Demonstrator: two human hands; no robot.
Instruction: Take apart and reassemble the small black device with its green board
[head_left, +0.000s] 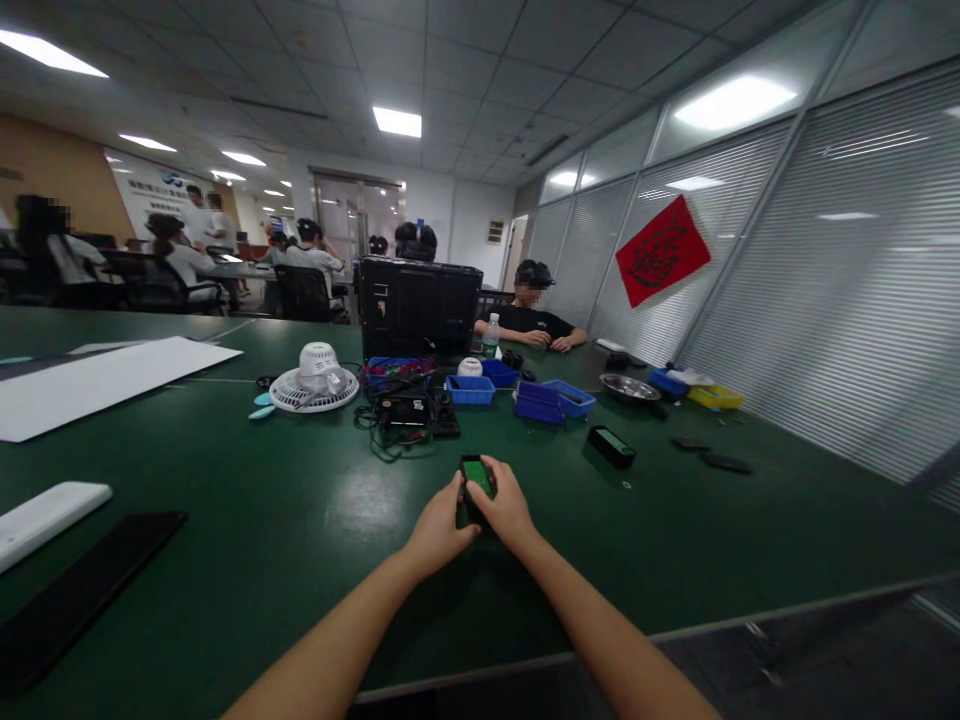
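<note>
A small black case with a green circuit board (475, 471) showing in it sits between my hands, just above or on the green table. My left hand (436, 527) closes on its left side, with thumb and fingers around the edge. My right hand (510, 508) grips the right side, its thumb across the near part of the green board. The case's lower part is hidden by my fingers. To the right lies a similar black case with a pale green face (611, 446), apart from both hands. A small ring (627, 485) rests near it.
Ahead stand blue bins (470, 391), a black device with tangled cables (405, 411), a white fan part (315, 380) and a black monitor (420, 305). A metal dish (630, 388) is at right. A person (532, 315) sits across the table. A long black panel (90, 585) lies left.
</note>
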